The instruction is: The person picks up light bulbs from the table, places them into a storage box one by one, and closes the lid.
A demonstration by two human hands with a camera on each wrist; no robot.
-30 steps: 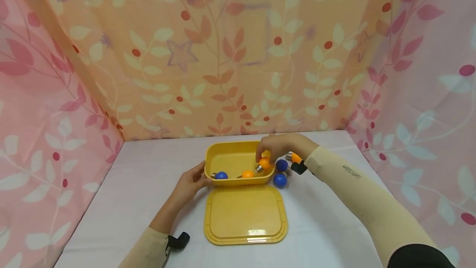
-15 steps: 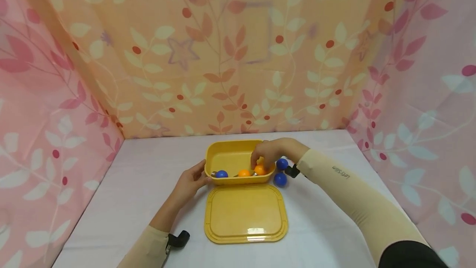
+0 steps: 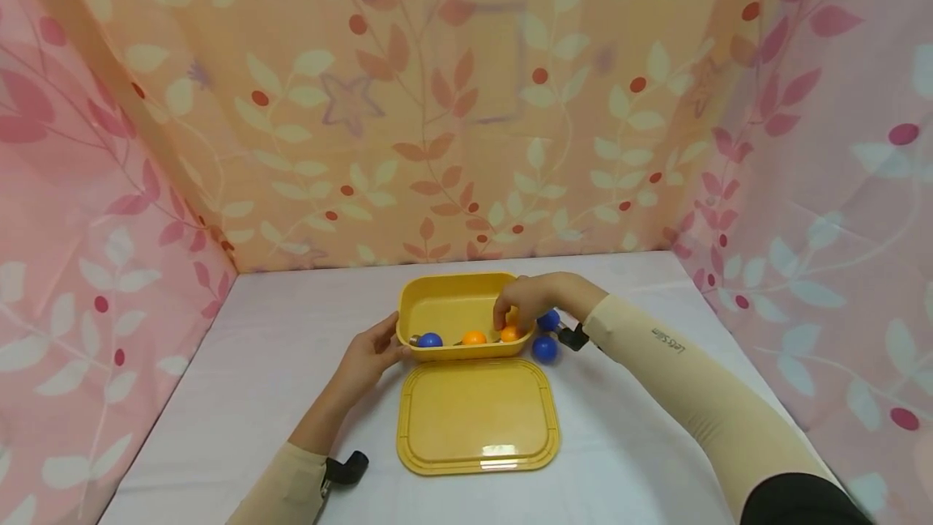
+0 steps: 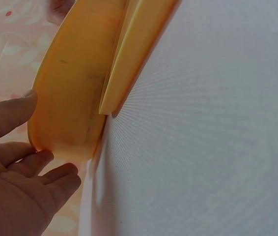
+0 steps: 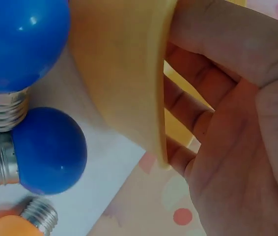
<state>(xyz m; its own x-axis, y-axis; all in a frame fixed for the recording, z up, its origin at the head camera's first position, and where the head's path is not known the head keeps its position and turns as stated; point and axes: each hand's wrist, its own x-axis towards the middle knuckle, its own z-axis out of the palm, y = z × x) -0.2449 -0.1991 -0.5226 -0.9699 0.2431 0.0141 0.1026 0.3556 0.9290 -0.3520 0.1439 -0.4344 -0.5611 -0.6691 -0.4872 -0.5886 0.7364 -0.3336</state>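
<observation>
A yellow plastic box (image 3: 430, 314) stands open-topped on the table. My left hand (image 3: 368, 356) holds its left end, the thumb near the front corner; in the left wrist view the thumb and fingertips touch its wall. My right hand (image 3: 526, 302) reaches down into the right side, its fingers on an orange light bulb (image 3: 510, 334). The right wrist view shows the box wall hiding those fingertips. Another orange bulb (image 3: 475, 338) and a blue bulb (image 3: 430, 340) lie inside along the front wall. The yellow lid (image 3: 477, 420) lies flat just in front of the box.
Right of the box lie two blue bulbs, the nearer one (image 3: 544, 348) and the farther one (image 3: 549, 320). An orange bulb (image 5: 16, 226) lies beside them in the right wrist view. Patterned cloth walls (image 3: 466, 144) enclose the white table (image 3: 306, 298) at the back and sides.
My right hand has lowered the orange bulb to the box floor, moving slightly left, and stays there. The left hand keeps its place on the box.
</observation>
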